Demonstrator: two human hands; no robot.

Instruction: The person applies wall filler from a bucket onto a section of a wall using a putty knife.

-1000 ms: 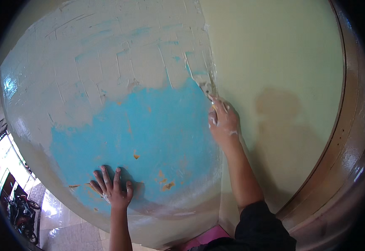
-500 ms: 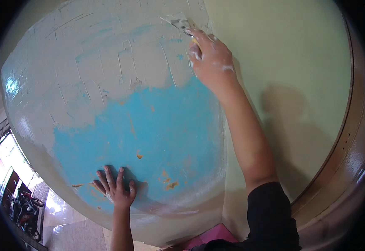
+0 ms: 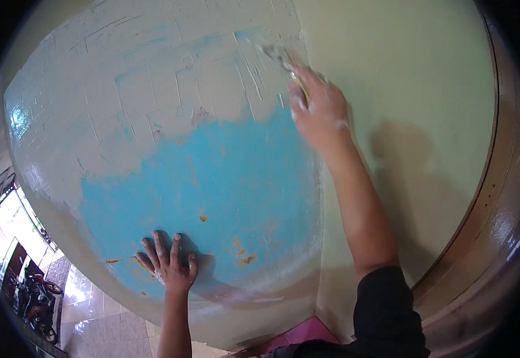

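My right hand (image 3: 324, 113), smeared with white paste, is wrapped round the yellowish handle of a putty knife (image 3: 278, 56). The knife's blade, slightly blurred, points up and left at the upper wall near the corner; whether its edge touches cannot be made out. A pale grey layer of wall putty (image 3: 152, 83), with ridges and scratch lines, covers the upper part of the wall. Below it lies a bright blue painted patch (image 3: 242, 173) with small orange-brown chipped spots. Low on this patch my left hand (image 3: 172, 262) rests flat, fingers spread and holding nothing.
A pale green wall (image 3: 427, 77) meets the puttied one at a corner on the right, with a brown wooden frame (image 3: 480, 221) beyond. A pink object (image 3: 302, 335) sits low in the corner. At lower left are a tiled floor (image 3: 105, 328) and a motorcycle (image 3: 36, 304) by a bright doorway.
My right hand and the putty knife have moved down and a little right. Fresh ridge lines show in the putty beside the blade. My left hand keeps its place on the blue patch.
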